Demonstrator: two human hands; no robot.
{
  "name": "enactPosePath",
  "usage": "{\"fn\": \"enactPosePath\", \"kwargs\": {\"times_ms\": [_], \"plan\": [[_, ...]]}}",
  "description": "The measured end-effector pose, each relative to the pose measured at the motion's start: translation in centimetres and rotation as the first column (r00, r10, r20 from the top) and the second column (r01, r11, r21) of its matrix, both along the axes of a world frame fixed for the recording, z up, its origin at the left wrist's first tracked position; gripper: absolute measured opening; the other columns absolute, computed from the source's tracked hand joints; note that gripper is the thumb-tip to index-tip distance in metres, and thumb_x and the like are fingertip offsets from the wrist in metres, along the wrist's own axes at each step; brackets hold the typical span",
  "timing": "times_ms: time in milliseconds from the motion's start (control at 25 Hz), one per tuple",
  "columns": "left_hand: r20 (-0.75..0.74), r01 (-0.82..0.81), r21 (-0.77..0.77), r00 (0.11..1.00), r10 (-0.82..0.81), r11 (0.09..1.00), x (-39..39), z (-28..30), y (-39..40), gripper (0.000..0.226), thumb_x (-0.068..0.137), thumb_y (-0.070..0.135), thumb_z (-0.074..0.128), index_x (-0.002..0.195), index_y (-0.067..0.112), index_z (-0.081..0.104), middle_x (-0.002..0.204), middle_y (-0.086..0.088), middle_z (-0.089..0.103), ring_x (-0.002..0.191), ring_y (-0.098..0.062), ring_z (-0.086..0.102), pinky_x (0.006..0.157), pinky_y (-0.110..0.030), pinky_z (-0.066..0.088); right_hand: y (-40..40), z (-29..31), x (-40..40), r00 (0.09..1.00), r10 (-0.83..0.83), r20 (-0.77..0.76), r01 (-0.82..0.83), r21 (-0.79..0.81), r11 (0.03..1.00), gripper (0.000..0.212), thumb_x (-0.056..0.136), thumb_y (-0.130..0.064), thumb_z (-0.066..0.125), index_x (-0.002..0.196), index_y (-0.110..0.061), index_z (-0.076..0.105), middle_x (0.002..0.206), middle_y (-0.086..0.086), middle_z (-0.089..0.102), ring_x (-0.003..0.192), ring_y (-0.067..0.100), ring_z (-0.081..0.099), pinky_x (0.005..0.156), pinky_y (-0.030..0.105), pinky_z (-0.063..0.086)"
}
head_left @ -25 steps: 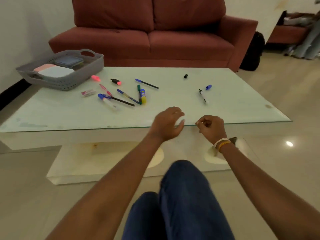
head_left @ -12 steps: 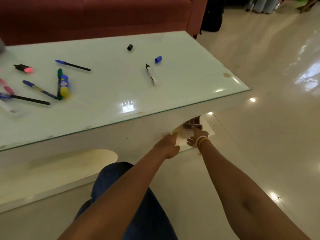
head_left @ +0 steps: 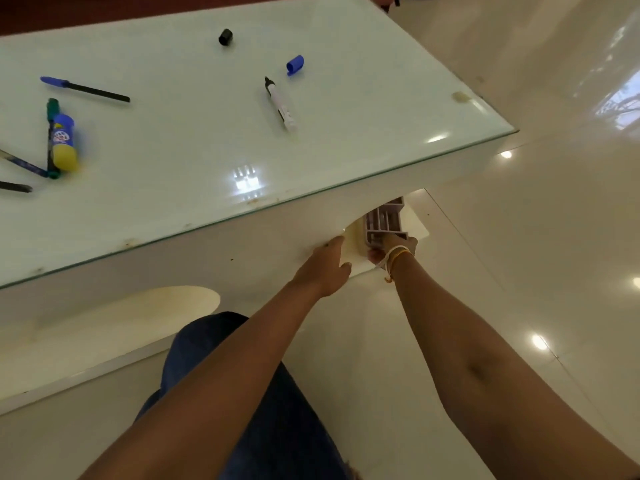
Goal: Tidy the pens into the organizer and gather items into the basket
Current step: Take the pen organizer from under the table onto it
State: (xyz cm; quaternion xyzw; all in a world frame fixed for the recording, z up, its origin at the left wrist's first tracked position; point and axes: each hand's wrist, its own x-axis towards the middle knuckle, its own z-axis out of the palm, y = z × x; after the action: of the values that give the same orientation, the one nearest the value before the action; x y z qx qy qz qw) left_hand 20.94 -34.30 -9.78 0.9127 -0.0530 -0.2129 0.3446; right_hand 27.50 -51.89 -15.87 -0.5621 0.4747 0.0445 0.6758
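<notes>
A grey-pink pen organizer (head_left: 385, 220) with several compartments sits on the table's lower shelf, under the glass top at the right. My right hand (head_left: 393, 249) grips its near edge. My left hand (head_left: 327, 266) reaches under the table beside it, fingers straight, touching the white table side. On the glass top lie a white marker (head_left: 281, 105), a blue cap (head_left: 295, 65), a black cap (head_left: 225, 37), a blue-capped black pen (head_left: 85, 89), a blue and yellow glue stick (head_left: 64, 142) and a green pen (head_left: 52, 133). The basket is out of view.
The glass-topped white table (head_left: 346, 157) ends at a corner on the right. Glossy cream floor (head_left: 536, 237) lies to the right. My blue-trousered knee (head_left: 214, 334) is below the table edge. More pen ends (head_left: 15, 186) poke in at the left edge.
The view has swung down and to the right. Both hands dropped from the table edge to the lower shelf, and my right hand has taken hold of the organizer.
</notes>
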Motion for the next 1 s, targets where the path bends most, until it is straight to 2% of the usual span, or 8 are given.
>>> {"fn": "enactPosePath", "kwargs": {"times_ms": [160,320,400,520,680,800,920,1000], "plan": [[-0.119,-0.074,-0.003,0.99,0.073,0.997,-0.7,0.3,-1.3,0.066,0.093,0.026,0.051,0.148,0.009,0.02,0.145,-0.019,0.041,0.129,-0.034,0.045,0.098,-0.036,0.041,-1.7,0.7,-4.4,0.976,0.167,-0.141,-0.177,-0.061,0.982,0.03,0.083,-0.009,0.051,0.112,-0.007,0.055,0.092,0.019,0.062,0.06,0.029,0.06,0.051,0.042,0.055],[-0.276,-0.19,-0.041,0.946,0.172,0.981,-2.1,0.6,-2.4,0.076,0.092,0.03,0.052,0.151,0.011,0.008,0.149,-0.015,0.036,0.129,-0.035,0.045,0.095,-0.037,0.044,-4.7,3.2,-7.8,0.916,0.338,-0.215,-0.362,-0.083,0.929,0.02,0.074,0.004,0.042,0.084,-0.003,0.058,0.076,0.012,0.05,0.065,0.027,0.049,0.052,0.042,0.056],[-0.376,-0.164,-0.054,0.917,0.132,0.985,-3.4,1.0,-2.6,0.071,0.09,0.032,0.053,0.148,0.015,0.017,0.145,-0.012,0.039,0.123,-0.035,0.047,0.094,-0.044,0.049,-5.9,4.7,-9.1,0.867,0.448,-0.22,-0.481,-0.132,0.867,0.014,0.074,0.005,0.041,0.071,-0.004,0.053,0.073,0.012,0.048,0.064,0.027,0.048,0.047,0.039,0.056],[-0.579,-0.271,-0.299,0.814,0.052,0.915,-5.4,2.9,-1.9,0.055,0.076,0.028,0.054,0.128,0.013,0.042,0.129,-0.015,0.045,0.111,-0.038,0.052,0.092,-0.057,0.049,-6.6,7.0,-10.3,0.779,0.592,-0.207,-0.626,-0.196,0.755,0.016,0.069,0.005,0.042,0.061,-0.006,0.05,0.062,0.009,0.048,0.053,0.025,0.047,0.049,0.031,0.054],[-0.673,-0.446,-0.457,0.739,0.029,0.77,-7.2,5.7,1.0,0.065,0.062,0.03,0.047,0.124,0.014,0.053,0.123,-0.021,0.05,0.113,-0.047,0.053,0.088,-0.066,0.046,-5.6,11.3,-10.9,0.669,0.729,-0.146,-0.743,-0.168,0.648,0.013,0.076,-0.001,0.043,0.071,-0.007,0.053,0.057,0.004,0.038,0.049,0.016,0.031,0.057,0.037,0.06],[-0.687,-0.418,-0.47,0.726,-0.025,0.777,-7.7,8.5,4.4,0.068,0.066,0.039,0.052,0.127,0.01,0.048,0.117,-0.024,0.057,0.106,-0.047,0.059,0.092,-0.066,0.044,-4.1,15.4,-10.3,0.488,0.863,-0.134,-0.873,-0.103,0.477,0.013,0.081,-0.004,0.044,0.075,-0.01,0.054,0.065,0.007,0.043,0.046,0.013,0.031,0.06,0.035,0.06],[-0.671,-0.308,-0.481,0.732,-0.119,0.821,-8.2,11.8,8.6,0.086,0.055,0.034,0.064,0.134,0.01,0.043,0.122,-0.027,0.054,0.105,-0.047,0.06,0.096,-0.062,0.043,-1.0,20.0,-9.5,0.239,0.958,-0.16,-0.97,-0.082,0.228,0.016,0.087,-0.004,0.045,0.079,-0.014,0.055,0.054,0.004,0.051,0.039,0.009,0.04,0.057,0.03,0.06],[-0.65,-0.27,-0.493,0.746,-0.144,0.827,-8.7,13.9,11.8,0.086,0.059,0.034,0.059,0.139,0.01,0.042,0.127,-0.026,0.054,0.111,-0.047,0.057,0.098,-0.061,0.042,2.0,22.5,-8.9,0.134,0.98,-0.148,-0.987,-0.106,0.12,0.018,0.089,-0.004,0.046,0.078,-0.016,0.055,0.049,0.003,0.054,0.038,0.007,0.043,0.056,0.029,0.06]]}}
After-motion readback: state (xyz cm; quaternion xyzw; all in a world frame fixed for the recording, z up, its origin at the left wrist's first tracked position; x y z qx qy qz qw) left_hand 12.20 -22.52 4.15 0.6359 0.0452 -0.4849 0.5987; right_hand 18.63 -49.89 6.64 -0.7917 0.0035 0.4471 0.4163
